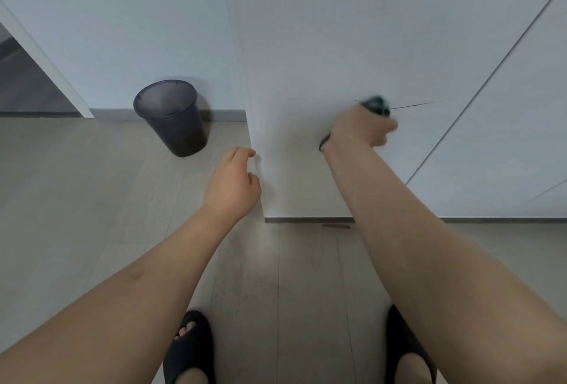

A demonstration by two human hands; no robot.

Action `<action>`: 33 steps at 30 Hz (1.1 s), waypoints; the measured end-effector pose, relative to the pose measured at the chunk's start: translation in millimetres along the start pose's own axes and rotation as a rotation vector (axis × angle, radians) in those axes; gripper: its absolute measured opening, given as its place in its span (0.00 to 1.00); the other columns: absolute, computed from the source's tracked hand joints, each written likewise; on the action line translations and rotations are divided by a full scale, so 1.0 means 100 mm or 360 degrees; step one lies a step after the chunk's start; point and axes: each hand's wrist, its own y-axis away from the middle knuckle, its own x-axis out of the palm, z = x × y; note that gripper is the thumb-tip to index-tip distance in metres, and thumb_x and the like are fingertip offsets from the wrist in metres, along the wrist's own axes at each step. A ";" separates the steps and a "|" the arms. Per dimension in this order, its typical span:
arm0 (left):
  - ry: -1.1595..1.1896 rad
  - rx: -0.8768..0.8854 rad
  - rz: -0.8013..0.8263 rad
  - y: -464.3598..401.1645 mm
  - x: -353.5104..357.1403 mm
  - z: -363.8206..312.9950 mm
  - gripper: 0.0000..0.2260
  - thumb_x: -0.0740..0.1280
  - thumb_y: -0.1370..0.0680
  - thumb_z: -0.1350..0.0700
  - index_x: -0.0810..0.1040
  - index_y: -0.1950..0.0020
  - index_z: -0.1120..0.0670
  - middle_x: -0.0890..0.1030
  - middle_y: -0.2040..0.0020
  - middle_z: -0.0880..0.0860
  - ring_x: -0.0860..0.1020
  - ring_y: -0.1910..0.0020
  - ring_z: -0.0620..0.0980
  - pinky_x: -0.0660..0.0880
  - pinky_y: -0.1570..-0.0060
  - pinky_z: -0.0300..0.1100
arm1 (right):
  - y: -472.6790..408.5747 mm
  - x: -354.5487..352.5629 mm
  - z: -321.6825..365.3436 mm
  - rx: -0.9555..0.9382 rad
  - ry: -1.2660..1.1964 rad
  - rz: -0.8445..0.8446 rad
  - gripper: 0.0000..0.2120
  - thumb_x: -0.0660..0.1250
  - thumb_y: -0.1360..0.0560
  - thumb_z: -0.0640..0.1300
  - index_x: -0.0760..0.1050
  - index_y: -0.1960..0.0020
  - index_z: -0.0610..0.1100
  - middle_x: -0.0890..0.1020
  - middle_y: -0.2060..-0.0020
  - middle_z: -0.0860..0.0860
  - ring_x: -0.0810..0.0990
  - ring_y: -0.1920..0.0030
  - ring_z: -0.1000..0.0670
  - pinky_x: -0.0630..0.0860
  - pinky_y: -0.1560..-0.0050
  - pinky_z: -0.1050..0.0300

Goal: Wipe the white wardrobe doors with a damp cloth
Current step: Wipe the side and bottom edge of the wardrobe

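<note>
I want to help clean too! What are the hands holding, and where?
The right hand grips a dark cloth, bunched, against the wardrobe door. The left hand holds nothing.

Both bare arms are stretched forward toward the wardrobe door. The left hand is held loosely curled at the door's left edge, gripping nothing. The right hand, blurred, is clenched against the door's face around a dark cloth.

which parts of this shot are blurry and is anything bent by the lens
Head view: the right hand and the dark cloth in its grip are smeared by motion blur; the left hand, the bin and the sandals are sharp; the wide lens bows the wardrobe door edges and floor lines outward.
</note>
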 end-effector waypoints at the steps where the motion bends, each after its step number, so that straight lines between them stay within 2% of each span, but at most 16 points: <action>1: 0.0010 -0.0010 -0.0011 -0.01 -0.01 0.00 0.22 0.62 0.21 0.63 0.71 0.27 0.56 0.72 0.28 0.51 0.74 0.33 0.50 0.67 0.42 0.36 | 0.11 0.04 0.12 -0.0414 0.0039 0.0052 0.18 0.60 0.25 0.38 0.70 0.35 0.41 0.74 0.39 0.42 0.75 0.44 0.41 0.76 0.39 0.44; 3: 0.0032 -0.0030 -0.0021 0.01 -0.01 0.00 0.22 0.61 0.21 0.63 0.71 0.27 0.55 0.71 0.28 0.51 0.74 0.33 0.49 0.67 0.42 0.36 | 0.30 0.05 0.34 -0.1225 0.0151 0.0348 0.21 0.62 0.29 0.34 0.75 0.37 0.40 0.76 0.42 0.44 0.74 0.43 0.45 0.74 0.39 0.52; 5: 0.0051 -0.0015 -0.0018 0.02 0.00 -0.01 0.22 0.61 0.21 0.63 0.71 0.27 0.55 0.71 0.28 0.51 0.74 0.34 0.49 0.67 0.43 0.36 | 0.30 0.02 0.39 -0.1718 0.0326 0.0407 0.23 0.63 0.29 0.34 0.77 0.34 0.41 0.75 0.40 0.44 0.73 0.44 0.46 0.70 0.41 0.59; 8: 0.0094 -0.0022 -0.0041 0.00 0.01 0.00 0.22 0.61 0.22 0.63 0.71 0.27 0.55 0.72 0.29 0.50 0.75 0.35 0.48 0.68 0.44 0.36 | 0.16 -0.04 0.14 -0.2173 0.0566 0.0367 0.27 0.65 0.30 0.30 0.77 0.32 0.42 0.77 0.41 0.41 0.75 0.48 0.42 0.67 0.44 0.62; 11: 0.0170 -0.0105 -0.0054 -0.07 0.09 0.03 0.20 0.61 0.22 0.63 0.73 0.30 0.55 0.75 0.32 0.51 0.76 0.38 0.48 0.69 0.46 0.37 | -0.05 -0.12 -0.45 -0.2499 0.0929 0.0694 0.24 0.66 0.29 0.32 0.80 0.35 0.45 0.80 0.45 0.42 0.77 0.52 0.40 0.75 0.55 0.54; 13: 0.0305 -0.0231 -0.0015 -0.13 0.17 0.00 0.14 0.62 0.23 0.63 0.78 0.38 0.56 0.80 0.42 0.52 0.78 0.46 0.49 0.74 0.50 0.40 | -0.17 -0.18 -0.84 -0.2584 0.1109 0.0900 0.21 0.68 0.29 0.34 0.82 0.37 0.47 0.82 0.48 0.44 0.79 0.54 0.40 0.78 0.63 0.53; 15: 0.0421 -0.0359 0.0022 -0.23 0.28 -0.04 0.08 0.62 0.23 0.63 0.80 0.51 0.57 0.81 0.57 0.51 0.79 0.58 0.51 0.74 0.62 0.41 | -0.30 -0.24 -1.24 -0.2596 0.1306 0.1073 0.20 0.70 0.30 0.36 0.83 0.40 0.48 0.82 0.50 0.46 0.80 0.56 0.42 0.78 0.67 0.54; 17: 0.0465 -0.0377 0.0081 -0.29 0.41 -0.06 0.07 0.62 0.23 0.61 0.80 0.56 0.57 0.81 0.61 0.51 0.78 0.63 0.51 0.74 0.66 0.42 | -0.44 -0.36 -1.61 -0.2551 0.1515 0.1194 0.17 0.69 0.29 0.37 0.83 0.42 0.49 0.82 0.52 0.48 0.81 0.58 0.43 0.78 0.71 0.55; 19: 0.0461 -0.0371 0.0193 -0.30 0.57 -0.05 0.07 0.64 0.21 0.57 0.82 0.50 0.55 0.83 0.55 0.49 0.81 0.56 0.49 0.78 0.58 0.43 | -0.60 -0.51 -1.93 -0.2422 0.1730 0.1287 0.15 0.66 0.29 0.39 0.83 0.45 0.48 0.82 0.55 0.48 0.80 0.61 0.42 0.77 0.73 0.55; 22: 0.0347 -0.0347 0.0366 -0.26 0.76 -0.01 0.15 0.66 0.19 0.50 0.78 0.34 0.53 0.78 0.43 0.47 0.77 0.43 0.49 0.70 0.48 0.38 | -0.85 -0.75 -2.18 -0.2174 0.2148 0.1462 0.16 0.70 0.33 0.39 0.83 0.45 0.46 0.81 0.54 0.46 0.81 0.60 0.40 0.77 0.71 0.52; 23: 0.0326 -0.0356 0.0395 -0.26 0.82 0.00 0.18 0.66 0.19 0.49 0.75 0.31 0.53 0.77 0.40 0.49 0.76 0.41 0.49 0.68 0.47 0.37 | -0.96 -0.83 -2.21 -0.2081 0.2314 0.1508 0.17 0.71 0.33 0.38 0.82 0.44 0.45 0.81 0.52 0.45 0.82 0.57 0.39 0.79 0.68 0.50; 25: 0.0321 -0.0376 0.0401 -0.26 0.89 0.01 0.20 0.66 0.19 0.48 0.73 0.29 0.54 0.78 0.36 0.52 0.76 0.42 0.51 0.66 0.48 0.37 | -1.21 -1.03 -2.20 -0.2024 0.2568 0.1565 0.24 0.72 0.31 0.39 0.77 0.36 0.46 0.79 0.45 0.44 0.80 0.49 0.38 0.80 0.57 0.46; 27: 0.0325 -0.0385 0.0407 -0.27 0.94 -0.01 0.21 0.66 0.19 0.48 0.72 0.28 0.55 0.78 0.35 0.54 0.76 0.42 0.51 0.67 0.48 0.37 | -1.48 -1.24 -2.09 -0.2205 0.2688 0.1515 0.33 0.74 0.33 0.42 0.72 0.29 0.49 0.76 0.40 0.45 0.77 0.44 0.38 0.76 0.47 0.44; 29: 0.0319 -0.0388 0.0411 -0.28 0.96 -0.03 0.22 0.65 0.19 0.48 0.72 0.27 0.55 0.77 0.34 0.55 0.76 0.38 0.53 0.66 0.46 0.37 | -1.67 -1.35 -1.86 -0.2403 0.2666 0.1355 0.37 0.75 0.34 0.42 0.69 0.27 0.50 0.76 0.42 0.44 0.76 0.45 0.39 0.73 0.45 0.44; 31: 0.0312 -0.0365 0.0419 -0.27 0.94 -0.10 0.22 0.65 0.19 0.47 0.71 0.27 0.55 0.76 0.32 0.55 0.76 0.36 0.53 0.66 0.45 0.37 | -1.72 -1.35 -1.54 -0.2599 0.2419 0.1162 0.33 0.75 0.32 0.44 0.72 0.28 0.49 0.76 0.44 0.43 0.76 0.47 0.39 0.72 0.45 0.43; 33: 0.0301 -0.0331 0.0412 -0.27 0.92 -0.20 0.22 0.65 0.19 0.47 0.71 0.27 0.54 0.76 0.31 0.55 0.76 0.36 0.53 0.66 0.46 0.37 | -1.60 -1.23 -1.14 -0.2745 0.2083 0.0916 0.28 0.74 0.29 0.51 0.74 0.31 0.49 0.76 0.45 0.42 0.76 0.49 0.39 0.71 0.45 0.43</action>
